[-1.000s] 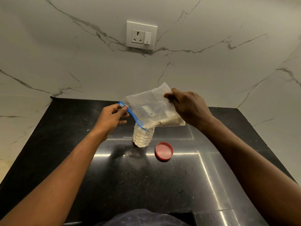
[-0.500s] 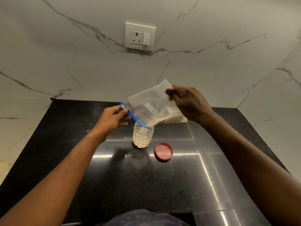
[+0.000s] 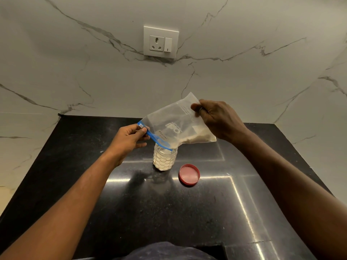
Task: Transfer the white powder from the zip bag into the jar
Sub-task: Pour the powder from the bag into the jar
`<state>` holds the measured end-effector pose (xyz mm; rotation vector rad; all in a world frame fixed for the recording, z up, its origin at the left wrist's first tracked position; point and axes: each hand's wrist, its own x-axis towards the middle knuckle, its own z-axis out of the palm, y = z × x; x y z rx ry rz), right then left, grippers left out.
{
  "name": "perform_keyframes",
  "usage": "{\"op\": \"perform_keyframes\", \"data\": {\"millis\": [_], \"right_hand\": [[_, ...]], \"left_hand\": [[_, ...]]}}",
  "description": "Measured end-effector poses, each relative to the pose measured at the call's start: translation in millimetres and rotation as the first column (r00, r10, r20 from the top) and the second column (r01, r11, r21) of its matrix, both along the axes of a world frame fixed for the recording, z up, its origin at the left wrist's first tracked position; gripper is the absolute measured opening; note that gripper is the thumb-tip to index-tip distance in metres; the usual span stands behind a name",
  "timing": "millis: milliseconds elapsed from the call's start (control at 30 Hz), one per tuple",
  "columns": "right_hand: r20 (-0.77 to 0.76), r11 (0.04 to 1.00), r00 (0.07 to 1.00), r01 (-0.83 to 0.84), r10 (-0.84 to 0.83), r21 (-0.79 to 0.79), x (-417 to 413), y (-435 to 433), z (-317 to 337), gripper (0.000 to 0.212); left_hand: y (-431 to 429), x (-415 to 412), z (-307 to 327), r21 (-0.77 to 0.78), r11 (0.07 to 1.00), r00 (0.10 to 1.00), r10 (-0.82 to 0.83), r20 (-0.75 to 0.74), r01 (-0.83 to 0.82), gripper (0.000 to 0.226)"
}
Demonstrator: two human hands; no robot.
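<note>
The zip bag [image 3: 174, 124], soft and slippery, is pinched at its blue zip by the left hand [image 3: 129, 139] and its far corner by the right hand [image 3: 217, 119] over the jar [image 3: 165, 158].

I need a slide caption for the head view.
Two bare hands tilt a clear zip bag of white powder over an open textured jar.

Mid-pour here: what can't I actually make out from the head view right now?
- Jar mouth: covered by the zip bag and its blue zip strip, so whether powder is flowing in can't be told.
- Powder left in the bag: partly behind the right hand.
- Bag's printed text: upside down and too small to read.
- Left hand grip on the zip end: fingertips overlap it.
- Both elbows: cut off by the frame's bottom edge.
</note>
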<state>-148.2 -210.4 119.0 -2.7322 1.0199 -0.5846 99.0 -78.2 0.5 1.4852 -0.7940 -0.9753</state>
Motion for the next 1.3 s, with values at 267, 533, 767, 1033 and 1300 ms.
{"op": "perform_keyframes", "data": {"millis": [267,533,767,1033,1300], "right_hand": [[0.074,0.997,0.997,0.003,0.004,-0.082,5,-3,-6,0.039],[0.033,0.940,0.993,-0.096,0.113,-0.328,5,-3,-10,0.056],[-0.024,0.944,0.994,-0.112,0.110,-0.311,16,-9,4,0.034],[-0.036,0.955,0.996,-0.091,0.084,-0.281,13,-9,3,0.037],[-0.023,0.966,0.995,-0.104,0.102,-0.237,11,-8,2,0.036]], "left_hand": [[-1,0,0,0.014,1.000,1.000,0.012,-0.010,-0.012,0.017],[-2,2,-6,0.024,0.999,0.999,0.036,-0.021,-0.035,0.017],[-4,4,-5,0.037,0.999,1.000,0.024,-0.019,-0.024,0.016],[-2,4,-9,0.043,0.999,1.000,0.022,-0.021,-0.021,0.020],[-5,4,-6,0.032,0.999,1.000,0.018,-0.004,-0.018,0.021]]}}
